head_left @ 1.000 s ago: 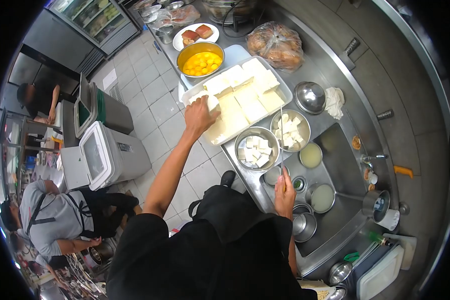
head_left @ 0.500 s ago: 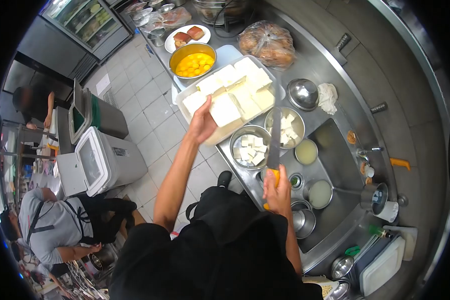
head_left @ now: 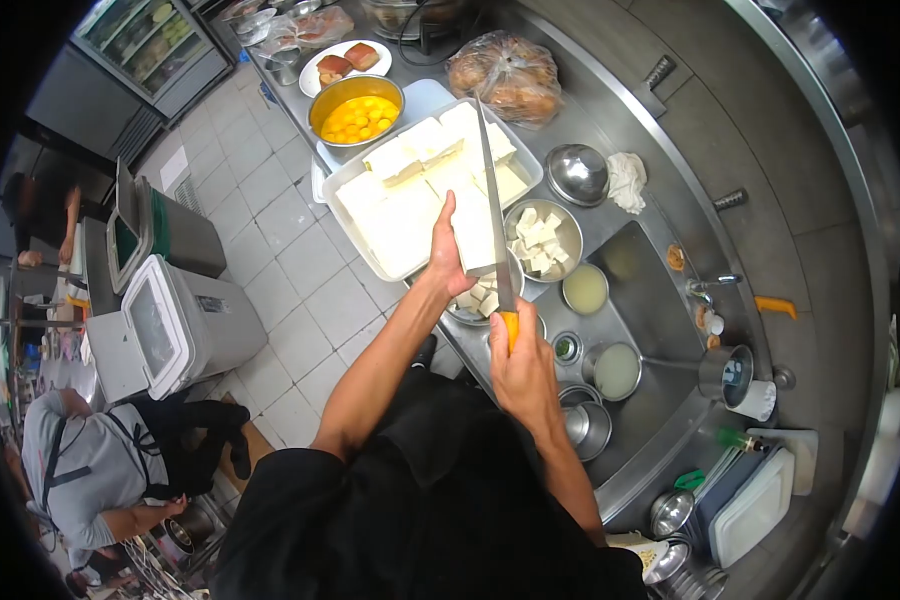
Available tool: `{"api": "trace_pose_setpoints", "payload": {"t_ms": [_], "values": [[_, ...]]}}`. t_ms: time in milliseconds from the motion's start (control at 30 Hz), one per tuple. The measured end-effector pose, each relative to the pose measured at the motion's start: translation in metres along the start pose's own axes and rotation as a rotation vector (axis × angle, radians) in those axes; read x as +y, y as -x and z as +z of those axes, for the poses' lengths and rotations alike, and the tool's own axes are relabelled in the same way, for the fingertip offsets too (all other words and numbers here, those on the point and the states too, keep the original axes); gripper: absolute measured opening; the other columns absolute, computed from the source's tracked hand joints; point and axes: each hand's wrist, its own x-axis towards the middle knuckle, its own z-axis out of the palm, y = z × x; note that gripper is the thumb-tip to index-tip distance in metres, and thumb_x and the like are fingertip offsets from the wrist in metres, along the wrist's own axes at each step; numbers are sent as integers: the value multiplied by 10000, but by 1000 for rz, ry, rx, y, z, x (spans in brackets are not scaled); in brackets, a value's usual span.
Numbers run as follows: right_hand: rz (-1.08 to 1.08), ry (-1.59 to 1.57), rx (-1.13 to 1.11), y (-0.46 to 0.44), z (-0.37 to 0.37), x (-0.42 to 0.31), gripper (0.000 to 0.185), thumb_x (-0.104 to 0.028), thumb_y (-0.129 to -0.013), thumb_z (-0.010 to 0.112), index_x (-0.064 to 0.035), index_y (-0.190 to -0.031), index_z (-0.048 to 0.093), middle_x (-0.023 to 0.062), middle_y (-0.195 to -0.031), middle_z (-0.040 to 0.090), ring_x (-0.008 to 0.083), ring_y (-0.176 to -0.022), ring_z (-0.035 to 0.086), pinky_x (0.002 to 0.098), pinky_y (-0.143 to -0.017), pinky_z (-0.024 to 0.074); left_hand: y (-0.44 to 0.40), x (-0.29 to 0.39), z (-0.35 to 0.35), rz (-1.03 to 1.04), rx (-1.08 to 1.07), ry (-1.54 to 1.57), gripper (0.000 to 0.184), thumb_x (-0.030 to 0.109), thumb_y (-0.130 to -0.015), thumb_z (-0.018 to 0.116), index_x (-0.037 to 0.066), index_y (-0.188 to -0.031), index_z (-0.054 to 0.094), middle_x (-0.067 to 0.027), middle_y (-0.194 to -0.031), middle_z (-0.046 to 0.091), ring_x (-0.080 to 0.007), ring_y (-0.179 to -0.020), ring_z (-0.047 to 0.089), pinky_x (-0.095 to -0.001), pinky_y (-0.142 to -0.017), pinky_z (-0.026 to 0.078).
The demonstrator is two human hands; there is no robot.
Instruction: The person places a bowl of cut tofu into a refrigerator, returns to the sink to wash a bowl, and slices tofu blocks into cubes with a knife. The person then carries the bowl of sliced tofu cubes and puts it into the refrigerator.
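My left hand [head_left: 451,264] is closed around a white tofu block [head_left: 476,232], thumb along its side, above the near steel bowl of tofu cubes [head_left: 482,299], which is partly hidden. My right hand [head_left: 526,378] grips a long knife [head_left: 493,190] by its yellow-orange handle. The blade points away from me and lies along the block's right side; I cannot tell whether it is cutting in. Beyond my left hand, a white plastic tub [head_left: 367,257] holds several large tofu blocks. A second steel bowl [head_left: 576,238] with tofu cubes stands just right of the knife.
A pan of egg yolks [head_left: 357,110], a plate of meat [head_left: 345,66] and a tied plastic bag [head_left: 505,78] stand farther back. At right are an upturned bowl [head_left: 577,174], a cloth [head_left: 626,182] and a sink [head_left: 660,345]. Two people work at left beside grey bins [head_left: 195,325].
My left hand has come right from the tub, bringing a tofu block over the near bowl. My right hand has shifted left, and the knife now lies beside the block. The view has shifted slightly.
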Motion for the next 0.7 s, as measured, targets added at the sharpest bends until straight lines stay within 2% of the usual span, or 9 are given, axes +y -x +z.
{"api": "trace_pose_setpoints", "payload": {"t_ms": [133, 200, 433, 500, 633, 700], "values": [[26, -11, -20, -2, 0, -3, 261, -148, -977, 503, -14, -1194, 450, 234, -781, 631, 429, -706, 626, 485, -602, 452, -2, -2, 1, 34, 34, -54, 612, 642, -939, 368, 89, -867, 617, -45, -685, 613, -163, -556, 605, -325, -525, 522], [21, 48, -51, -4, 0, -5, 298, -122, -964, 519, 14, -1212, 424, 320, -843, 613, 489, -751, 608, 524, -604, 461, -2, -2, 0, 37, 19, -50, 610, 640, -940, 369, 89, -862, 618, -45, -679, 611, -163, -555, 605, -316, -524, 520], [-36, 50, -20, -3, 1, -4, 295, -124, -965, 516, 18, -1207, 426, 328, -844, 609, 496, -754, 604, 526, -606, 458, -2, -1, -1, 44, 23, -66, 608, 641, -939, 374, 93, -841, 618, -45, -664, 603, -162, -543, 600, -301, -505, 511], [26, 6, -22, -3, 1, -6, 251, -147, -979, 493, -7, -1182, 446, 298, -866, 616, 496, -798, 591, 522, -642, 441, -2, -1, 1, 45, 31, -64, 609, 645, -936, 376, 93, -844, 617, -46, -663, 603, -162, -537, 596, -301, -500, 509], [30, 24, -39, -6, 5, 0, 240, -145, -981, 489, -6, -1171, 444, 300, -858, 614, 503, -793, 586, 529, -642, 439, 0, 1, 6, 45, 31, -75, 609, 653, -929, 384, 96, -858, 617, -48, -670, 605, -162, -533, 589, -304, -503, 509], [-16, 73, -37, -6, 9, 6, 308, -134, -968, 504, 21, -1220, 420, 327, -872, 616, 498, -771, 601, 544, -631, 468, 2, 1, 9, 47, 47, -76, 606, 653, -929, 385, 98, -860, 617, -46, -674, 606, -161, -546, 592, -308, -512, 511]]}}
